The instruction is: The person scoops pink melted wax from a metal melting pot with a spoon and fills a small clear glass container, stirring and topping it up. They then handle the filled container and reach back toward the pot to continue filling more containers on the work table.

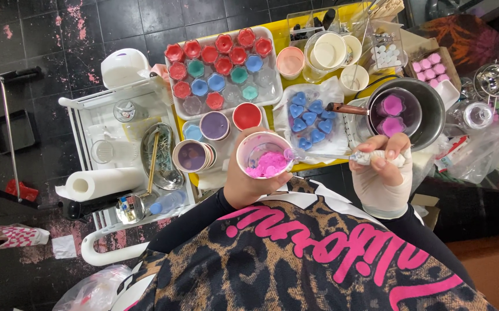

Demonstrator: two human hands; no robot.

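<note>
My left hand (pixel 244 185) grips a paper cup (pixel 265 155) holding bright pink powder or wax, close to my chest. My right hand (pixel 383 167), in a white glove, holds a spoon (pixel 324 155) by its wrapped handle, with the bowl of the spoon at the cup's rim. Beyond the cup lies a sheet with several blue heart-shaped pieces (pixel 312 120). A metal pot (pixel 414 112) to the right holds two pink-purple hexagon pieces.
A white tray (pixel 225 69) of red, blue and teal flower-shaped pieces sits on the yellow table (pixel 284 40). Small cups of purple and red (pixel 229 121) stand nearby. A white trolley (pixel 123 144) at the left carries a paper roll, jars and tools.
</note>
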